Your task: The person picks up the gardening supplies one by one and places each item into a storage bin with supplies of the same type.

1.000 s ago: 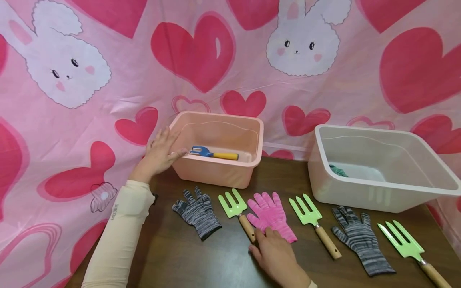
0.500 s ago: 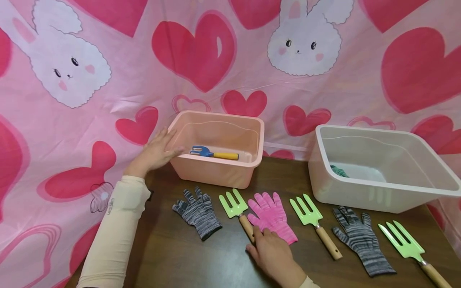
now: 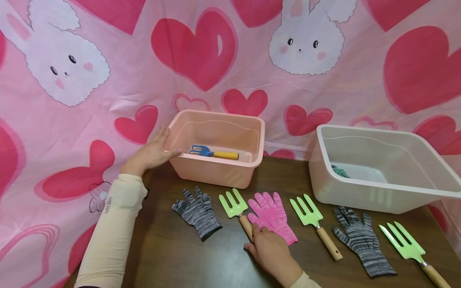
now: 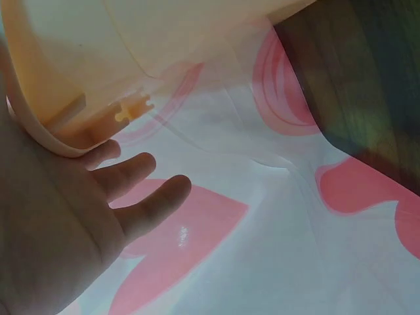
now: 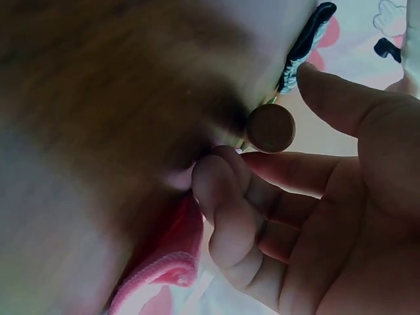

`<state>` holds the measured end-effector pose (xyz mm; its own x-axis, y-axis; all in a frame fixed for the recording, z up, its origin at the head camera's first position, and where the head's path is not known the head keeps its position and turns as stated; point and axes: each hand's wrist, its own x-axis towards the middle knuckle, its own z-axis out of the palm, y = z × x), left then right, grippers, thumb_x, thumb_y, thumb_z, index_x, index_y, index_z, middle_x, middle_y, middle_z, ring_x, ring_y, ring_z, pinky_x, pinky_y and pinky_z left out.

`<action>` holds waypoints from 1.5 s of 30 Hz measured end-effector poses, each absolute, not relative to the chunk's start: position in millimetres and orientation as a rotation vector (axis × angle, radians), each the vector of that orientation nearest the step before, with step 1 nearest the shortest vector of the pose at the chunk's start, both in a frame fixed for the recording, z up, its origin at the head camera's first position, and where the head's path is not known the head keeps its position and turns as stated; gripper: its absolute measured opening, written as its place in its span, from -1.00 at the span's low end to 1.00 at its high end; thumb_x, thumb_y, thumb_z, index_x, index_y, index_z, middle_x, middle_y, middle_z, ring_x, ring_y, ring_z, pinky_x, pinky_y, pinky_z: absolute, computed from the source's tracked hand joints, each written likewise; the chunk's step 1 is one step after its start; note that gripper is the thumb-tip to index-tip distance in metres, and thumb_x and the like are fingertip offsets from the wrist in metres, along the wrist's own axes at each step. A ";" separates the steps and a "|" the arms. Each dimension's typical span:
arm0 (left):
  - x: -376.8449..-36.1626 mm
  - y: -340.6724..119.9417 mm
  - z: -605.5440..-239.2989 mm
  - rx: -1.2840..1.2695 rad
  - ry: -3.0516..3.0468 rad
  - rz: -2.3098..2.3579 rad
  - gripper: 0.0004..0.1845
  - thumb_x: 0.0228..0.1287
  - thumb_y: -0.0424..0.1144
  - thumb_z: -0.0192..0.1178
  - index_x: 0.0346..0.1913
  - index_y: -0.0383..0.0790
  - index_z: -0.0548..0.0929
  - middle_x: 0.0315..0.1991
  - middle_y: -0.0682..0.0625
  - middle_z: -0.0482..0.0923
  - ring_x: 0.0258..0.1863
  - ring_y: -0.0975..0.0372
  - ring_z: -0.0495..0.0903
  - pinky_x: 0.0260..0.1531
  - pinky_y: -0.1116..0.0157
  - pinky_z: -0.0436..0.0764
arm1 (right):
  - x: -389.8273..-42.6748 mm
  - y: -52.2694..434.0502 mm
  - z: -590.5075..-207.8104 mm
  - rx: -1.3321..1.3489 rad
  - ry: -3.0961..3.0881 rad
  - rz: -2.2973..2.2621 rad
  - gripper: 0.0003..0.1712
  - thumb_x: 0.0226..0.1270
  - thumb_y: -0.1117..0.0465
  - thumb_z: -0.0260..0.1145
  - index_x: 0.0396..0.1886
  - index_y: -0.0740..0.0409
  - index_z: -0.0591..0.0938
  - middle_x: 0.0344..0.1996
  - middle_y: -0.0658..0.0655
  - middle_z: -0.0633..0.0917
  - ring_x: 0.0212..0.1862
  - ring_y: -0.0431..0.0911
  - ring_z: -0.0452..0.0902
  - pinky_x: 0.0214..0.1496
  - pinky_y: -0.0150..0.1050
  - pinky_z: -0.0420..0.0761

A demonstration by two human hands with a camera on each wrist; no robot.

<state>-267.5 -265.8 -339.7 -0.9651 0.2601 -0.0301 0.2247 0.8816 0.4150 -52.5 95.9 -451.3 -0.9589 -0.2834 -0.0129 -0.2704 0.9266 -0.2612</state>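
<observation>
Right hand: crept slightly up onto pink glove cuff
Fingers curl beside fork handle, grip apparently not closed; left hand flat, fingers together, against pink bin

The person's left arm, in a cream sleeve, stretches forward and to the left, and the left hand lies flat with straight fingers held close together, thumb pointing right. The right hand sits low and near the body, back upward, with its fingers bent loosely and the thumb spread apart from them.
</observation>
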 end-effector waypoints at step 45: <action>-267.0 -265.6 -342.7 0.341 2.973 0.639 0.19 0.27 0.50 0.00 0.63 -0.15 -0.30 0.63 -0.17 -0.37 0.58 -0.11 -0.26 0.42 -0.23 0.00 | -61.5 100.8 -450.0 -0.353 3.139 -0.546 -0.75 0.06 0.20 0.38 -0.47 0.14 0.44 -0.70 -0.01 0.39 -0.65 -0.02 0.45 -0.60 -0.05 0.47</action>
<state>-267.0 -265.6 -342.7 -0.9718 0.2333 -0.0331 0.1991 0.8882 0.4140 -61.5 100.8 -450.0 -0.9737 -0.2047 0.0997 -0.2263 0.9178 -0.3262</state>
